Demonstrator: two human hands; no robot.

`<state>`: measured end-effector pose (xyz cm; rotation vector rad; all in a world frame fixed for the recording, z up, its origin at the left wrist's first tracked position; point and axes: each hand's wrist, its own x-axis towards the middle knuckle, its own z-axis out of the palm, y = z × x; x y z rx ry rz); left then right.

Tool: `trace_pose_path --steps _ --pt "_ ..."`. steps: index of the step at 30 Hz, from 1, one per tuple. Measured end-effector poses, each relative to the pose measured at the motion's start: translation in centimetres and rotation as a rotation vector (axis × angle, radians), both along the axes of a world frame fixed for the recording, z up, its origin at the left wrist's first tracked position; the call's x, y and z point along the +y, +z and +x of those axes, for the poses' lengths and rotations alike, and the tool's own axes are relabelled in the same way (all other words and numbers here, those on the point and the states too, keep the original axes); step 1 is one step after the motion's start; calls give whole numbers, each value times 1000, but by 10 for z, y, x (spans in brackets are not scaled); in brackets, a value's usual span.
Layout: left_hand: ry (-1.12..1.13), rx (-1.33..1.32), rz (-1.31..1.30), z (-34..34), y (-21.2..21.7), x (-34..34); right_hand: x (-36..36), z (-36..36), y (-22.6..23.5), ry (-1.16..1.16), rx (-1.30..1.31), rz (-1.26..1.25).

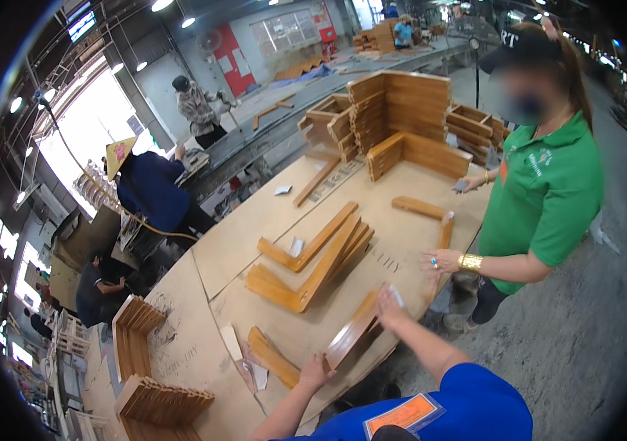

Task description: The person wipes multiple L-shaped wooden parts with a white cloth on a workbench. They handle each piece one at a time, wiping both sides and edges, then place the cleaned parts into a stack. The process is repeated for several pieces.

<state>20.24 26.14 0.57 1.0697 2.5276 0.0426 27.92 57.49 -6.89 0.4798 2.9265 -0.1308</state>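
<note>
I hold an L-shaped wooden corner piece [354,332] at the near edge of the plywood worktable [269,213]. My left hand [315,371] grips its lower end near the corner. My right hand [389,303] lies on its upper end, with a small pale pad under the fingers. The short arm of the piece [273,358] lies flat toward the left. A stack of similar L-shaped pieces [313,261] lies just beyond on the table.
A person in a green shirt [541,191] stands at the right edge, one hand on the table by another L-piece [431,217]. Stacks of wooden pieces [401,110] stand at the far end and more stacks [148,367] at the near left. Other workers are at the left.
</note>
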Motion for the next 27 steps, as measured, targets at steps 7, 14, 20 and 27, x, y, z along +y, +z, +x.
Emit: trace_pose_path --steps 7,14,20,27 --pt "-17 -107 32 -11 -31 23 -152 33 21 476 -86 -594" --pt "187 -333 257 3 58 4 -26 100 71 -61 641 -870" --pt "536 -414 954 -13 150 -5 -4 123 85 -316 808 -932" --pt "1107 -944 1738 -89 143 -33 -36 105 99 -185 766 -884"
